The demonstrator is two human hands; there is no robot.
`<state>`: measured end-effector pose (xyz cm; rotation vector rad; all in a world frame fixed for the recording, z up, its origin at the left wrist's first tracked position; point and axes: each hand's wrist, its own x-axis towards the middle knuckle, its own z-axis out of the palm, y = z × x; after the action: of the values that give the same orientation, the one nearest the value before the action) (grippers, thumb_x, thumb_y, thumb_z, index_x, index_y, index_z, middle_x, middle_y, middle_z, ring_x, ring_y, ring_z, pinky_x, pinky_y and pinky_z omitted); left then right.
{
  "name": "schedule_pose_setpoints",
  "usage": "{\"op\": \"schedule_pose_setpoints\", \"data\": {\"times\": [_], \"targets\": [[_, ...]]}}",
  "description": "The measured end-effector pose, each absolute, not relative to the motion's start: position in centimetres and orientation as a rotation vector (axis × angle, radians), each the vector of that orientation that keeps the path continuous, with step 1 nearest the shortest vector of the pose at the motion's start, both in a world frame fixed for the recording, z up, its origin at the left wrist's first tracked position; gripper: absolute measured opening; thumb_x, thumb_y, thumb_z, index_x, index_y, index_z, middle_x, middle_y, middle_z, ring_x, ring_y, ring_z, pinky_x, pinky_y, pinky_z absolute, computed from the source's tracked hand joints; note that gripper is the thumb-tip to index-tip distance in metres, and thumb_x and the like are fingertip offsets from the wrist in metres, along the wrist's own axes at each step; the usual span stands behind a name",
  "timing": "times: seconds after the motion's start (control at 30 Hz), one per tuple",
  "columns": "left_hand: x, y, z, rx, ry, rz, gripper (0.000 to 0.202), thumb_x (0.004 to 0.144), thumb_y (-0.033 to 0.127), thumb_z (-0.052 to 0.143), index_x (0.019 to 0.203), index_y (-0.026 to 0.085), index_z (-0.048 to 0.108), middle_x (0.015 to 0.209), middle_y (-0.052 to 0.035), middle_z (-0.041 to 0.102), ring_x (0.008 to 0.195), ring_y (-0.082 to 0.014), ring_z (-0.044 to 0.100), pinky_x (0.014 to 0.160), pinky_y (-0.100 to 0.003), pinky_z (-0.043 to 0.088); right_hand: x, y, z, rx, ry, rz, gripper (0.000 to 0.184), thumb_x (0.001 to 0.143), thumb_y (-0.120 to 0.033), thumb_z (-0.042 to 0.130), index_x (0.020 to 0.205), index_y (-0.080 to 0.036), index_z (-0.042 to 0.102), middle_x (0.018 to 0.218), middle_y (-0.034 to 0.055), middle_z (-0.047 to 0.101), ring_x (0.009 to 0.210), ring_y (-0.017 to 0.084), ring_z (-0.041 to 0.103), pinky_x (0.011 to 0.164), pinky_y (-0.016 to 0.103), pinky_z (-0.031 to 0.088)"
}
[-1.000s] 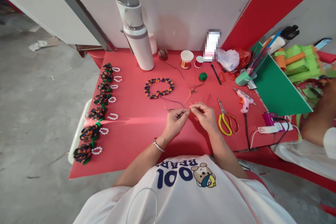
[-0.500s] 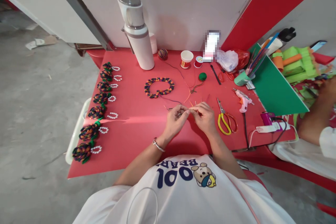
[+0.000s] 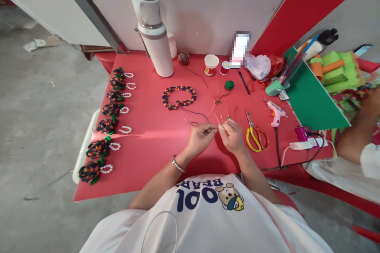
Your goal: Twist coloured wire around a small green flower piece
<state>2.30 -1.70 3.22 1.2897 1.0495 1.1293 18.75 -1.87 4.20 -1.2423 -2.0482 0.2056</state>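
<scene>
My left hand (image 3: pixel 202 139) is closed in a pinch, with a dark strand of yarn (image 3: pixel 207 131) showing at its fingers. Just to its right, my right hand (image 3: pixel 232 136) is also closed, thumb against the curled fingers; what it grips is too small to make out. A narrow gap separates the fingertips. Thin slender pieces, one orange (image 3: pixel 217 118) and one pale (image 3: pixel 221 118), show just beyond the right fingers. Farther back lies a multicoloured crocheted strip (image 3: pixel 179 87) curved into a ring, a yarn tail trailing from it towards my hands.
Yellow-handled scissors (image 3: pixel 252 139) and a pink glue gun (image 3: pixel 277 114) lie right. Several yarn flowers (image 3: pixel 107 126) with bead loops line the left edge. Behind stand a white flask (image 3: pixel 158 49), a paper cup (image 3: pixel 211 65) and a green yarn ball (image 3: pixel 229 85). Another person's arm (image 3: pixel 358 126) is far right.
My hands, fingertips together before, have drawn slightly apart. The fingers of my right hand have curled in more. The whole view has shifted slightly.
</scene>
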Motion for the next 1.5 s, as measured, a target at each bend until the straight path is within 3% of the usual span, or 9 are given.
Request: {"op": "schedule_pose_setpoints", "data": {"times": [0.37,0.53,0.67,0.8,0.9,1.0,1.2,1.33,1.5], "targets": [[2.3,-1.5,2.1,1.236,1.073,1.11,0.03,0.082,0.042,0.073,0.086,0.013,0.082,0.058,-0.0013,0.061,0.053,-0.0104,0.043,0.051,-0.023,0.034,18.6,-1.2,3.9,-1.289,-1.922,0.441,0.052,0.108,-0.042,0.042,0.06,-0.025,0.03,0.053,-0.0032,0.036,0.053,0.014,0.037,0.058,0.033,0.03],[2.4,-1.4,2.7,1.321,1.071,1.066,0.028,0.086,0.038,0.069,0.077,0.014,0.079,0.054,0.0015,0.055,0.05,-0.0087,0.036,0.05,-0.023,0.029,18.5,-1.7,3.7,-1.401,-1.775,0.796,0.058,0.107,-0.056,0.041,0.058,-0.024,0.043,0.053,-0.0016,0.049,0.054,0.014,0.05,0.061,0.031,0.039],[2.6,-1.5,2.9,1.358,1.115,1.063,0.026,0.088,0.033,0.066,0.071,0.015,0.074,0.049,0.005,0.044,0.049,-0.0075,0.032,0.05,-0.023,0.027,18.5,-1.8,3.8,-1.462,-1.751,0.812,0.058,0.105,-0.057,0.044,0.058,-0.024,0.049,0.055,-0.0004,0.055,0.055,0.015,0.054,0.062,0.031,0.041],[2.7,-1.3,2.2,1.106,1.17,1.098,0.026,0.08,0.041,0.075,0.077,0.015,0.075,0.052,0.004,0.051,0.049,-0.0081,0.04,0.049,-0.022,0.034,19.5,-0.6,4.1,-1.614,-1.669,0.656,0.053,0.107,-0.052,0.042,0.065,-0.024,0.058,0.062,0.0021,0.063,0.063,0.018,0.06,0.069,0.031,0.044],[2.7,-0.9,1.8,0.843,1.172,1.124,0.037,0.072,0.049,0.082,0.082,0.015,0.074,0.059,0.0018,0.059,0.051,-0.0093,0.049,0.052,-0.024,0.046,20.4,1.0,4.0,-1.774,-1.798,0.436,0.033,0.103,-0.043,0.053,0.085,-0.023,0.071,0.084,0.0069,0.073,0.084,0.023,0.065,0.079,0.034,0.046],[2.7,-0.6,2.0,0.668,1.144,1.142,0.041,0.067,0.052,0.086,0.081,0.015,0.072,0.058,0.0044,0.056,0.047,-0.0069,0.044,0.051,-0.024,0.051,20.5,2.6,3.4,-1.936,-1.961,0.31,0.017,0.098,-0.034,0.062,0.102,-0.023,0.074,0.102,0.01,0.073,0.098,0.028,0.063,0.079,0.036,0.044],[2.4,-0.2,2.5,0.542,1.061,1.115,0.044,0.063,0.05,0.09,0.08,0.017,0.068,0.054,0.0087,0.048,0.04,-0.0024,0.03,0.043,-0.02,0.043,19.5,4.9,1.8,-2.105,-2.015,0.324,0.015,0.099,-0.028,0.06,0.091,-0.021,0.071,0.102,0.0127,0.067,0.097,0.027,0.059,0.07,0.034,0.038],[2.2,-0.2,2.1,0.657,1.05,1.117,0.04,0.069,0.053,0.086,0.08,0.017,0.07,0.066,0.0023,0.057,0.052,-0.0073,0.046,0.051,-0.022,0.048,20.0,4.8,2.4,-1.997,-1.91,0.566,0.017,0.097,-0.029,0.057,0.083,-0.021,0.062,0.094,0.0096,0.066,0.09,0.024,0.058,0.076,0.034,0.041],[2.3,-0.3,1.5,1.038,0.935,1.104,0.032,0.074,0.047,0.086,0.074,0.016,0.076,0.105,-0.0125,0.071,0.09,-0.0186,0.065,0.074,-0.027,0.053,19.2,2.9,4.2,-1.581,-1.661,1.042,0.024,0.096,-0.043,0.053,0.082,-0.023,0.056,0.079,-0.0004,0.059,0.076,0.018,0.054,0.073,0.03,0.043]]}}
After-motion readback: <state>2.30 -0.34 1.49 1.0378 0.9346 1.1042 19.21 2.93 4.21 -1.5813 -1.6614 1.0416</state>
